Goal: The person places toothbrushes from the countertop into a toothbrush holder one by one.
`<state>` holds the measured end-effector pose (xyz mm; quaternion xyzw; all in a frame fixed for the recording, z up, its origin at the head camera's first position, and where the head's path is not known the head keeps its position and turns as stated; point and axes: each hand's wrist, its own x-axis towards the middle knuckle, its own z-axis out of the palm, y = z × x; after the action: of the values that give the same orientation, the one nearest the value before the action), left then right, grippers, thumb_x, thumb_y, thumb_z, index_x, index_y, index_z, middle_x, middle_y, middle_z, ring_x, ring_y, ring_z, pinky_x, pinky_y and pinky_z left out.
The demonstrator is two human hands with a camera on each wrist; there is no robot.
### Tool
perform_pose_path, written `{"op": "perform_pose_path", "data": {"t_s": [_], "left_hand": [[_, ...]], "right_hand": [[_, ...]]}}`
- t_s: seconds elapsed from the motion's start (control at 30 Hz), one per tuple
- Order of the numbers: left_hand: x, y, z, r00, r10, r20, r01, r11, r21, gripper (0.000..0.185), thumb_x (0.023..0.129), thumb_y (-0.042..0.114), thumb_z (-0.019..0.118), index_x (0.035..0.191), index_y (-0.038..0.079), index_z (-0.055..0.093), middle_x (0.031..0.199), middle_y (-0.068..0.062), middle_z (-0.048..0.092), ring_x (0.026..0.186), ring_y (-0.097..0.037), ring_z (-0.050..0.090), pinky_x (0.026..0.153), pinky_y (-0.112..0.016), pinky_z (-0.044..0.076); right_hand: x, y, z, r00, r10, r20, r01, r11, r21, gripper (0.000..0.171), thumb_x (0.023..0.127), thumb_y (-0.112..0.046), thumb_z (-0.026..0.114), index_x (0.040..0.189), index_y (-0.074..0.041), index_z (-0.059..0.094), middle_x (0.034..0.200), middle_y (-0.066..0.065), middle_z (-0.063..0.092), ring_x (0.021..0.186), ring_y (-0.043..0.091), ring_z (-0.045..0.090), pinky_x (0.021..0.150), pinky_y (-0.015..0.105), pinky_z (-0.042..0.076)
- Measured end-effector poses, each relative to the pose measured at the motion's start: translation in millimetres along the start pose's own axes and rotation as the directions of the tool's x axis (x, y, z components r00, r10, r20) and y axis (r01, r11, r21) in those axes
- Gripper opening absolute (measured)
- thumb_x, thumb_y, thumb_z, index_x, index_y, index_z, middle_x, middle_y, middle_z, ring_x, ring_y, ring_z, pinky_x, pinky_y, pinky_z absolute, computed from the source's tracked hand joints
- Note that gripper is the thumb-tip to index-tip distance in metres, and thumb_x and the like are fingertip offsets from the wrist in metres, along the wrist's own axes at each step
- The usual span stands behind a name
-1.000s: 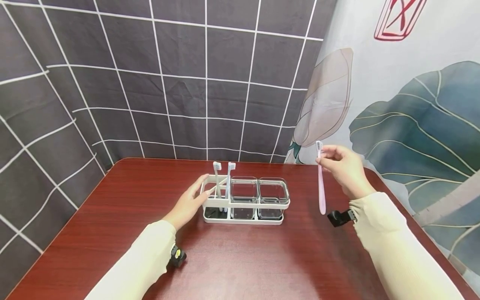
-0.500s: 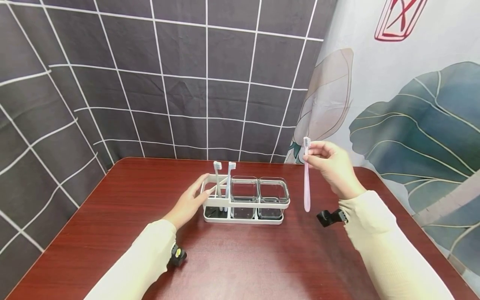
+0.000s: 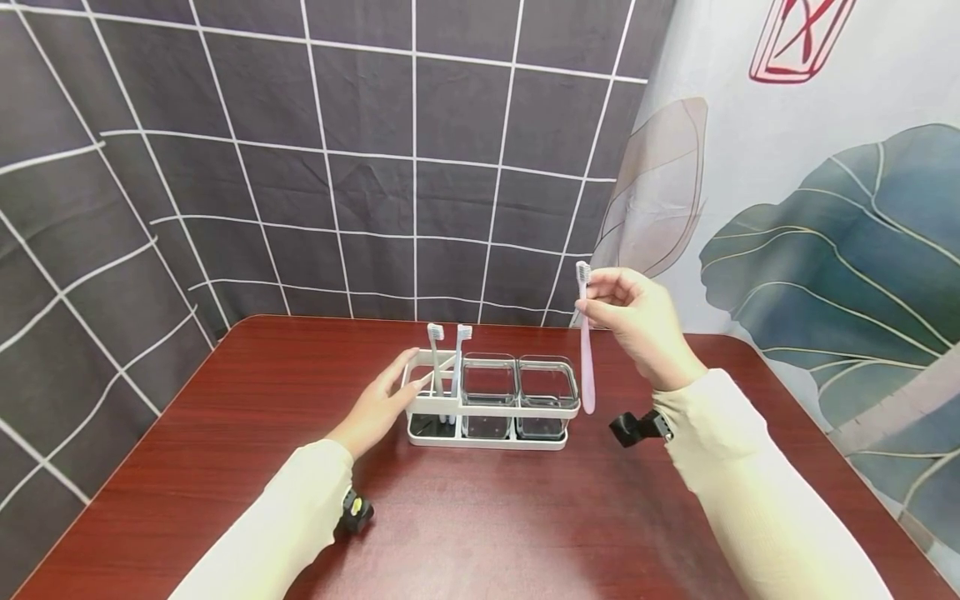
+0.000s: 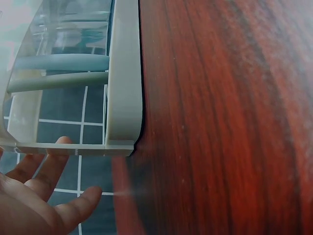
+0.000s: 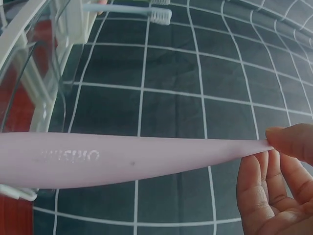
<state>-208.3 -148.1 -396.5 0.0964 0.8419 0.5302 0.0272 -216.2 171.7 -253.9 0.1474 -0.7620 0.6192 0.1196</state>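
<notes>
While the pink toothbrush is pinched near its neck by the fingers of the right hand, it is held upright, bristles up, handle tip hanging at about three o'clock of the white caddy, just beside its right end. The caddy is steadied at its nine o'clock end by the left hand, fingers straight and laid against the frame, nothing gripped. Two grey toothbrushes are already stood in the left compartment; two clear cups are seated to the right of them. For a clean placement (a judgement only), the handle should be kept vertical, carried over the left compartment and lowered straight, with the caddy kept braced on the table. Pale lettering is seen on the pink handle in the right wrist view, mirrored and too faint to be read.
</notes>
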Motion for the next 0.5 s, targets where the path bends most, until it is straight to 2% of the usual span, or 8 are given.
{"op": "perform_pose_path", "data": {"t_s": [0.27,0.5], "left_hand": [[0.4,-0.9,-0.3,1.0,0.008,0.004,-0.008,1.0,-0.007,0.058,0.1,0.027,0.051,0.152,0.015,0.029,0.157,-0.008,0.027,0.145,-0.031,0.022,0.115,-0.056,0.018],[0.6,-1.3,0.0,1.0,0.022,0.004,-0.022,1.0,-0.018,0.057,0.1,0.026,0.051,0.152,0.017,0.029,0.158,-0.009,0.026,0.145,-0.031,0.022,0.114,-0.057,0.018]], "right_hand": [[2.0,-8.1,14.9,1.0,-0.025,-0.009,0.025,0.999,0.048,0.027,0.081,0.01,0.064,0.1,-0.01,0.062,0.077,-0.01,0.063,0.069,0.002,0.062,0.066,0.018,0.054],[2.3,-11.7,28.7,0.998,-0.043,-0.048,0.05,0.987,0.155,0.031,0.081,0.013,0.064,0.096,-0.014,0.062,0.077,-0.008,0.062,0.069,0.004,0.06,0.068,0.019,0.054]]}}
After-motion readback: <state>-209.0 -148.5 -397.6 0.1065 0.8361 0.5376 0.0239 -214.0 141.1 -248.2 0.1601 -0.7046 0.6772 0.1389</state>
